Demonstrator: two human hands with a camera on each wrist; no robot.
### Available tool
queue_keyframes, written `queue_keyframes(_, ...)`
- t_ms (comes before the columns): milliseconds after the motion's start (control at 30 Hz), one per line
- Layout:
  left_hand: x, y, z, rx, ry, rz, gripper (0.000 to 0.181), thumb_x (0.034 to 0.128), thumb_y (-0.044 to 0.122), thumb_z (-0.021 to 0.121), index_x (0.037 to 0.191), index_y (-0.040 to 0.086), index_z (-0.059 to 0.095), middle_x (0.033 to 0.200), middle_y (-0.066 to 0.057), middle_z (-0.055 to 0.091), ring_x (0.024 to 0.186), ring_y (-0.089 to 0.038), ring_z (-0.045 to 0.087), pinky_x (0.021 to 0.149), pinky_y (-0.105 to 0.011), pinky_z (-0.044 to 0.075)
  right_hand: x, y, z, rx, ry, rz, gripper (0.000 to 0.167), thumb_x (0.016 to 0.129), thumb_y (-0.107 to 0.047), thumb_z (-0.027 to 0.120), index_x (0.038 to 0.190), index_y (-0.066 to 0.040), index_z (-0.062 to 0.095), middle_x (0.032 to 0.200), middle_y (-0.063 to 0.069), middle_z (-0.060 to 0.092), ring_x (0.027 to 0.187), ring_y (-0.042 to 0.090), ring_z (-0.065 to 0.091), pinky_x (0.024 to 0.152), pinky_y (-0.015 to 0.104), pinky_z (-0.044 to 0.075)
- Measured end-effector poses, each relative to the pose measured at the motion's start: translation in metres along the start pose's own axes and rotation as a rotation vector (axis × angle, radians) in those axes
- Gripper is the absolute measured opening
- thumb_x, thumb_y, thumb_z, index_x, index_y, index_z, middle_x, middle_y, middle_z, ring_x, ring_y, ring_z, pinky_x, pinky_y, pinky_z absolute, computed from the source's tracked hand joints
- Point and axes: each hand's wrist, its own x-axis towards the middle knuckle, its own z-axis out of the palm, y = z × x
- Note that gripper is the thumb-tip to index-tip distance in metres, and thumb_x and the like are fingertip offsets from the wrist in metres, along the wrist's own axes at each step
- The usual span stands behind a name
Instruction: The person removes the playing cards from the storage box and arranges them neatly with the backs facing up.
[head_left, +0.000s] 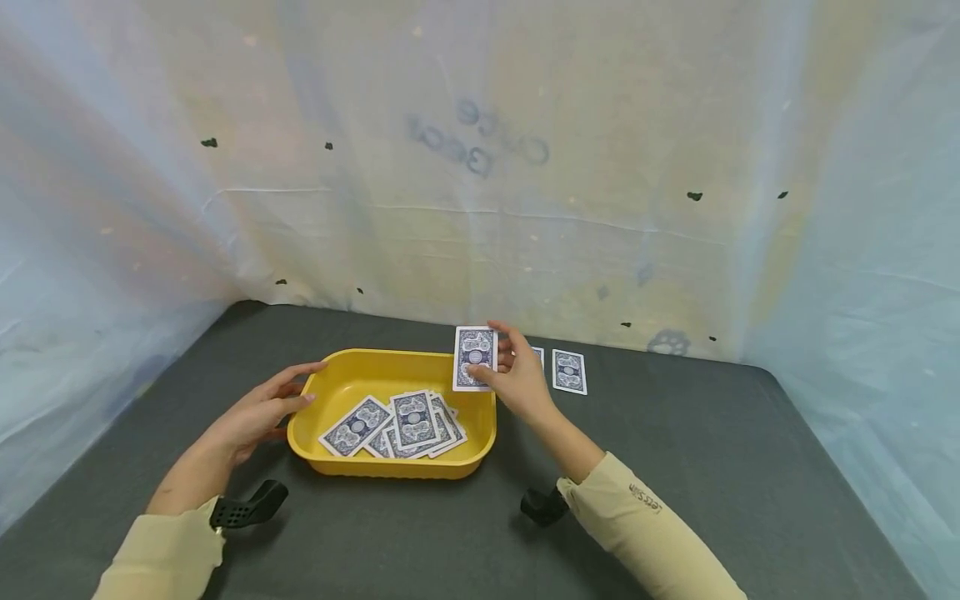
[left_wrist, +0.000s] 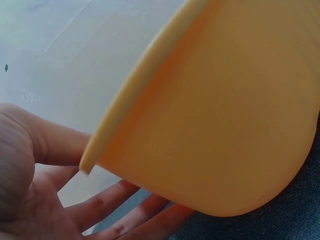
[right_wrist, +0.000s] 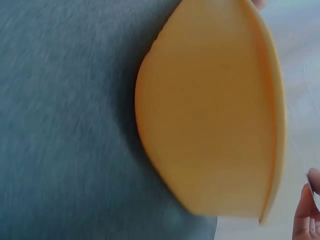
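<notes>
My right hand (head_left: 519, 379) pinches a blue-backed playing card (head_left: 476, 342) between thumb and fingers, above the right rim of a yellow plastic tray (head_left: 397, 469). The card's patterned back is toward the head camera; its face is hidden. In the right wrist view, the right hand (right_wrist: 309, 210) appears only at the edge, with the card edge-on. My left hand (head_left: 258, 412) rests against the tray's left side. In the left wrist view, the left hand's fingers (left_wrist: 150, 212) extend along the tray's outer wall. Several playing cards (head_left: 416, 418) lie overlapped in the tray, backs up.
Behind the right hand, a playing card (head_left: 570, 372) lies back up on the dark grey table (head_left: 675, 467). Another card (head_left: 538, 356) beside it is partly hidden by that hand. A pale fabric sheet (head_left: 600, 167) rises along the table's back and sides.
</notes>
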Motion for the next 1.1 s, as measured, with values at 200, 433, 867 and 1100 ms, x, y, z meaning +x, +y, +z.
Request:
queue_keyframes(200, -0.001, -0.001, 0.000, -0.005, -0.001, 0.001, 0.064, 0.0995, 0.027, 0.051, 0.154, 0.019, 0.018, 0.156, -0.029, 0.008, 0.137, -0.048, 0.023, 0.103, -0.066, 0.033, 0.001, 0.005, -0.017, 0.004, 0.002, -0.005, 0.071, 0.079, 0.002, 0.075, 0.142, -0.010, 0.044, 0.102, 0.017, 0.051, 0.077, 0.014, 0.060, 0.063, 0.018, 0.052)
queue_keyframes(433, -0.001, -0.001, 0.000, -0.001, -0.007, 0.008, 0.065, 0.0997, 0.028, 0.051, 0.154, 0.019, 0.017, 0.156, -0.029, 0.008, 0.137, -0.048, 0.022, 0.102, -0.067, 0.033, 0.001, 0.015, -0.039, -0.038, 0.036, 0.016, 0.070, 0.080, 0.001, 0.074, 0.143, -0.009, 0.042, 0.105, 0.019, 0.053, 0.082, 0.018, 0.063, 0.066, 0.020, 0.055)
queue_keyframes(867, -0.001, -0.002, 0.002, 0.006, -0.008, 0.002, 0.065, 0.0995, 0.027, 0.051, 0.154, 0.019, 0.017, 0.155, -0.029, 0.011, 0.136, -0.048, 0.025, 0.102, -0.066, 0.035, 0.003, 0.042, -0.085, -0.053, 0.111, 0.078, 0.071, 0.083, 0.000, 0.071, 0.145, -0.010, 0.038, 0.111, 0.020, 0.053, 0.079, 0.005, 0.060, 0.062, 0.017, 0.050)
queue_keyframes(1100, -0.001, -0.002, 0.003, 0.006, 0.004, -0.006, 0.065, 0.0996, 0.027, 0.051, 0.154, 0.019, 0.016, 0.156, -0.029, 0.010, 0.136, -0.048, 0.025, 0.102, -0.066, 0.034, 0.003, 0.050, -0.101, -0.066, 0.139, 0.096, 0.070, 0.085, 0.001, 0.069, 0.146, -0.008, 0.036, 0.111, 0.021, 0.052, 0.077, 0.002, 0.057, 0.061, 0.017, 0.049)
